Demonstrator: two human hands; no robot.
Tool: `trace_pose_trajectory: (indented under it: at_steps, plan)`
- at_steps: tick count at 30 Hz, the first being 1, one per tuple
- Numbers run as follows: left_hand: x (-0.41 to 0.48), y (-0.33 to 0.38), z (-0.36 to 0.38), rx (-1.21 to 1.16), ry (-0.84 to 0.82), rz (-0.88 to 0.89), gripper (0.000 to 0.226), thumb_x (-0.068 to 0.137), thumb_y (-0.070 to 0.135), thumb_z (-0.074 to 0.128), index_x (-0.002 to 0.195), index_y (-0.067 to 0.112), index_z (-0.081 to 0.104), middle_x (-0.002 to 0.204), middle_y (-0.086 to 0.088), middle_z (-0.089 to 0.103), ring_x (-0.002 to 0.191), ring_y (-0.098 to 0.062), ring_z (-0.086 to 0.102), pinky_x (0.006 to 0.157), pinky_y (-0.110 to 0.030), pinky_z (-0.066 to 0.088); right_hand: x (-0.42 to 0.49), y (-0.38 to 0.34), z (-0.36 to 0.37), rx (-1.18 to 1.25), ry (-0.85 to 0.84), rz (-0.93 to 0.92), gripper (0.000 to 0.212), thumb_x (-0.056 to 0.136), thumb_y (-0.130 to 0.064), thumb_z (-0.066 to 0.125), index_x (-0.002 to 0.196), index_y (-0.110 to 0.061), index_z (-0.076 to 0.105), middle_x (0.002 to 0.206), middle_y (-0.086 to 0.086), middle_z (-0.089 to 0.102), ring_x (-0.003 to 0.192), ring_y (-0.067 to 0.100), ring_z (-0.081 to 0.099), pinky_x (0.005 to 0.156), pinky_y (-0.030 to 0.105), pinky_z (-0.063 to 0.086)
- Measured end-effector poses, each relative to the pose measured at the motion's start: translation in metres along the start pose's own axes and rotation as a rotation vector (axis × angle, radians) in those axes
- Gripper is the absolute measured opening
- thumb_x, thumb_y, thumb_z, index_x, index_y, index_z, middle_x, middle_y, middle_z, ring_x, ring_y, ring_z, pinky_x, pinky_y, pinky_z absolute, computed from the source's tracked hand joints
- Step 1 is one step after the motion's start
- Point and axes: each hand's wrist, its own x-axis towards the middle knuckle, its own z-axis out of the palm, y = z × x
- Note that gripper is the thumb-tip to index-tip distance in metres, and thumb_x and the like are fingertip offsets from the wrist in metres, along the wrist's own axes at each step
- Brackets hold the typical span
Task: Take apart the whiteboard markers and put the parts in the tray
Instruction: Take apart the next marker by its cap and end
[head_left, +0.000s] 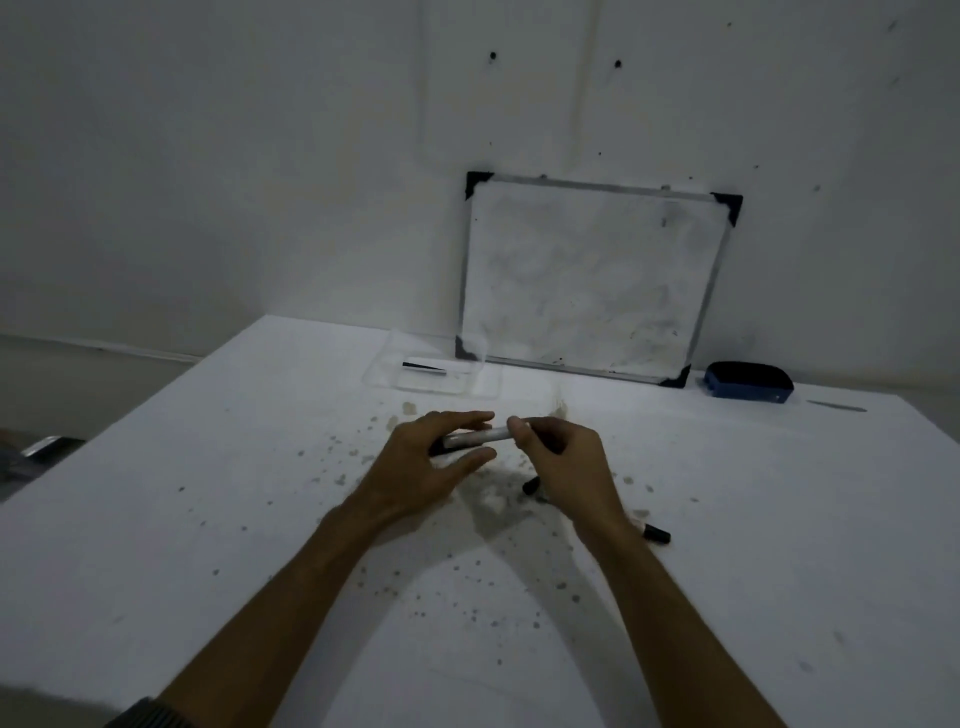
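Head view: a white table, matt and flecked with many small dark stains, is seen from above, with a pale wall behind it. A whiteboard with a thin metal frame and black plastic corners is leaned against the wall at the table's far edge; its surface is smeared grey. Just beside its lower right corner a dark blue, rounded eraser is set on the table. In front of the board's lower left corner a clear, shallow plastic tray is placed, and one slim black-and-white part is lying inside it.

Nearer the camera, a marker, a grey cylinder with a dark end, is held level above the table between both hands. The left hand is curled loosely around the marker's dark end, thumb below and fingers above. The right hand is closed on the other end, which is pinched by its fingertips; that end is hidden by the fingers.

Under the right hand a small black piece is partly covered, and its shape cannot be made out. Beside the right wrist another black marker is lying on the table, partly hidden by the forearm. The tray is well apart from the hands, with only stained table between them.
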Motion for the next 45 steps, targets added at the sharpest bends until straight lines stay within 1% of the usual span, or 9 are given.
trace_pose_trajectory:
  at_steps: [6, 11, 16, 23, 26, 31, 36, 40, 45]
  plan:
    - [-0.013, -0.029, -0.041, -0.268, 0.159, -0.355, 0.029, 0.09, 0.026, 0.077, 0.117, 0.015, 0.078, 0.094, 0.001, 0.082, 0.081, -0.015, 0.077, 0.073, -0.025, 0.061, 0.027, -0.005, 0.039, -0.247, -0.076, -0.033, 0.036, 0.102, -0.047, 0.05, 0.114, -0.021, 0.073, 0.094, -0.004, 0.073, 0.08, 0.008, 0.065, 0.064, 0.017, 0.044]
    - [-0.012, -0.05, -0.049, -0.389, 0.221, -0.492, 0.017, 0.095, 0.022, 0.072, 0.11, 0.016, 0.077, 0.091, -0.007, 0.082, 0.074, -0.019, 0.076, 0.064, -0.02, 0.057, 0.064, 0.028, 0.034, -0.657, -0.256, -0.134, 0.03, 0.101, -0.011, 0.056, 0.126, -0.022, 0.069, 0.122, 0.009, 0.061, 0.107, 0.024, 0.064, 0.087, 0.024, 0.047]
    - [-0.008, -0.056, -0.044, -0.388, 0.203, -0.505, 0.018, 0.096, 0.026, 0.071, 0.11, 0.017, 0.076, 0.09, -0.006, 0.082, 0.071, -0.02, 0.077, 0.062, -0.021, 0.057, 0.084, 0.034, 0.031, -0.716, -0.349, -0.148, 0.023, 0.098, -0.026, 0.064, 0.119, -0.03, 0.073, 0.116, 0.005, 0.058, 0.105, 0.02, 0.062, 0.084, 0.023, 0.043]
    - [-0.007, -0.061, -0.041, -0.338, 0.227, -0.517, 0.019, 0.096, 0.035, 0.07, 0.111, 0.025, 0.074, 0.09, -0.003, 0.081, 0.063, -0.021, 0.073, 0.063, -0.029, 0.06, 0.085, 0.033, 0.03, -0.664, -0.327, -0.133, 0.016, 0.094, -0.033, 0.069, 0.105, -0.027, 0.079, 0.114, 0.002, 0.062, 0.092, 0.011, 0.06, 0.08, 0.024, 0.047]
    - [-0.008, -0.06, -0.039, -0.331, 0.217, -0.511, 0.017, 0.096, 0.034, 0.07, 0.11, 0.025, 0.074, 0.088, -0.004, 0.081, 0.063, -0.021, 0.074, 0.066, -0.033, 0.063, 0.083, 0.03, 0.031, -0.623, -0.314, -0.097, 0.024, 0.099, -0.03, 0.062, 0.117, -0.023, 0.076, 0.122, 0.005, 0.067, 0.102, 0.015, 0.063, 0.082, 0.022, 0.044]
    - [-0.008, -0.054, -0.037, -0.294, 0.215, -0.504, 0.016, 0.097, 0.03, 0.069, 0.11, 0.023, 0.074, 0.087, -0.004, 0.081, 0.064, -0.012, 0.073, 0.061, -0.018, 0.057, 0.092, 0.013, 0.047, -0.604, -0.368, -0.002, 0.046, 0.091, -0.057, 0.063, 0.116, -0.021, 0.076, 0.115, 0.0, 0.074, 0.095, 0.011, 0.062, 0.079, 0.024, 0.045]
    - [-0.009, -0.056, -0.038, -0.278, 0.242, -0.525, 0.017, 0.099, 0.032, 0.067, 0.11, 0.019, 0.071, 0.089, -0.002, 0.08, 0.063, -0.017, 0.074, 0.063, -0.026, 0.061, 0.101, 0.01, 0.076, -0.712, -0.403, -0.01, 0.028, 0.083, -0.041, 0.078, 0.104, -0.022, 0.079, 0.107, 0.002, 0.075, 0.095, 0.015, 0.068, 0.085, 0.033, 0.058]
    - [-0.008, -0.051, -0.038, -0.323, 0.294, -0.473, 0.009, 0.1, 0.024, 0.065, 0.108, 0.021, 0.068, 0.093, -0.004, 0.078, 0.069, -0.017, 0.072, 0.06, -0.022, 0.057, 0.095, 0.007, 0.07, -0.419, -0.35, 0.05, 0.024, 0.088, -0.037, 0.075, 0.106, -0.021, 0.078, 0.106, -0.003, 0.075, 0.095, 0.011, 0.066, 0.066, 0.017, 0.048]
    - [0.003, -0.018, -0.016, -0.462, 0.348, -0.411, 0.015, 0.103, 0.024, 0.06, 0.116, 0.022, 0.068, 0.083, -0.002, 0.075, 0.061, -0.021, 0.067, 0.055, -0.032, 0.056, 0.061, -0.004, 0.025, -0.019, -0.123, 0.017, 0.016, 0.094, -0.036, 0.07, 0.104, -0.025, 0.074, 0.091, -0.006, 0.079, 0.085, 0.007, 0.071, 0.074, 0.019, 0.052]
